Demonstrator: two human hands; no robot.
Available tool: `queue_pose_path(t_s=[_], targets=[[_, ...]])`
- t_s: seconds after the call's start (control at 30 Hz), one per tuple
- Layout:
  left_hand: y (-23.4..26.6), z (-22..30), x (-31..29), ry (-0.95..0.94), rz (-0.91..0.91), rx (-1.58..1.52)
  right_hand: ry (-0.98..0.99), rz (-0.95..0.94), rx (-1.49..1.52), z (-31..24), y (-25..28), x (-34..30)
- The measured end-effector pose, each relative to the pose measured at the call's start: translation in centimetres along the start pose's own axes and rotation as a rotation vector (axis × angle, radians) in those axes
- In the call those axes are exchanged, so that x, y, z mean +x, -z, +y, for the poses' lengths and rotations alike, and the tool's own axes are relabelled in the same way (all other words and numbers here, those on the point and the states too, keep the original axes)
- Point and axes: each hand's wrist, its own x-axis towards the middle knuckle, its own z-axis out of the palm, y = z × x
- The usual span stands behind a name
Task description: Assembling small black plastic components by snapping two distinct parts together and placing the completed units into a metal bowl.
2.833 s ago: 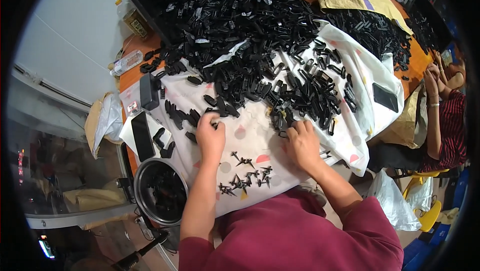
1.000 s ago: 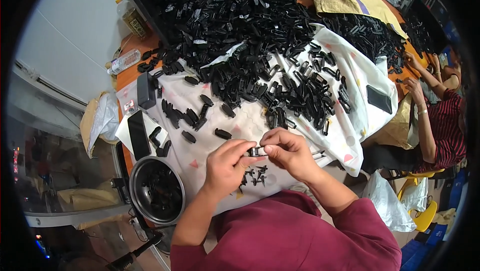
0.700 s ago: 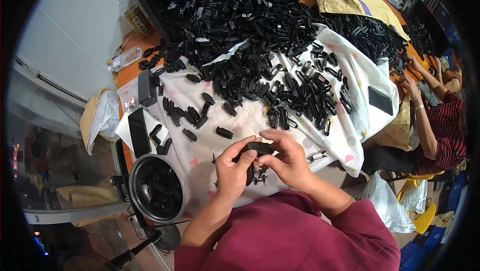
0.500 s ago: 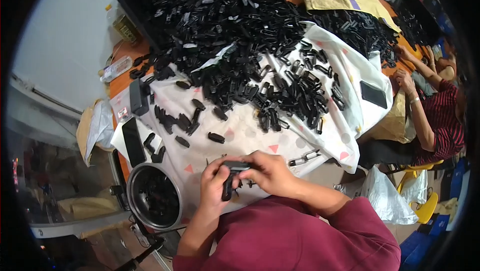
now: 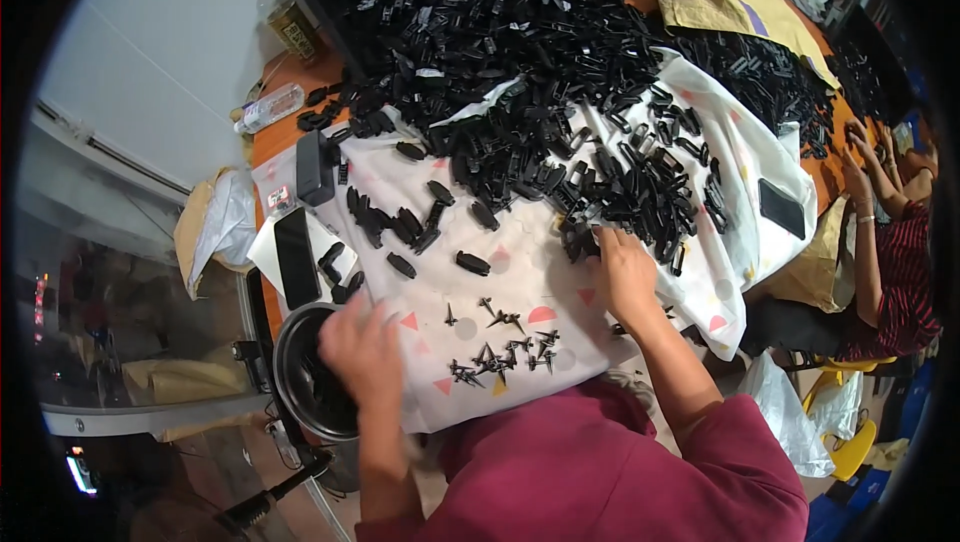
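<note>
At far left, a clear plastic bottle (image 5: pixel 272 109), then a smooth, flat dark phone (image 5: pixel 295 260) on a white sheet (image 5: pixel 265 253); below, a round bowl (image 5: pixel 287 382) with a smooth rim. Over its right edge, the left hand (image 5: pixel 360 347), blurred; any grip impossible to tell. Next, on soft white cloth (image 5: pixel 545 282) printed with triangles and discs, rounded oblong black pieces (image 5: pixel 473 263); nearer the front, small dark pins (image 5: pixel 487 356), thin and sharp-pointed. Beyond, a deep heap (image 5: pixel 490 142) of hard, glossy black parts. At its near right edge, the right hand (image 5: pixel 627 272), fingertips at black parts; cannot tell whether closed on one. Farther right, a second dark phone (image 5: pixel 780 210) on rumpled cloth. Compared with half a second ago: hands well apart instead of together around a black part; pins, then mostly covered, in plain view.
</note>
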Motion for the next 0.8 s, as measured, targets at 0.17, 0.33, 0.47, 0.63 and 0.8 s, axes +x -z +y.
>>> queue_pose_path(t_s=[0.17, 0.33, 0.47, 0.63, 0.8], targets=[[-6.7, 4.2, 4.0, -0.143, -0.273, -0.138, -0.015, 0.023, 0.372, -1.1, 1.5, 0.0], [-6.0, 5.2, 5.0, 0.173, -0.638, -0.393, -0.432, -0.307, 1.514, -0.9, 2.9, 0.2], [-5.0, 7.3, 4.6, 0.100, -0.625, -0.852, -0.464, -0.395, 1.854, -3.6, 4.5, 0.1], [-3.0, 9.8, 4.1, 0.316, -0.407, -1.567, -0.358, -0.496, 1.861, -4.9, 3.7, -0.3], [-3.3, 8.5, 3.6, 0.594, -0.468, -1.790, -0.273, -0.366, 1.574, -5.5, 3.5, -0.7]])
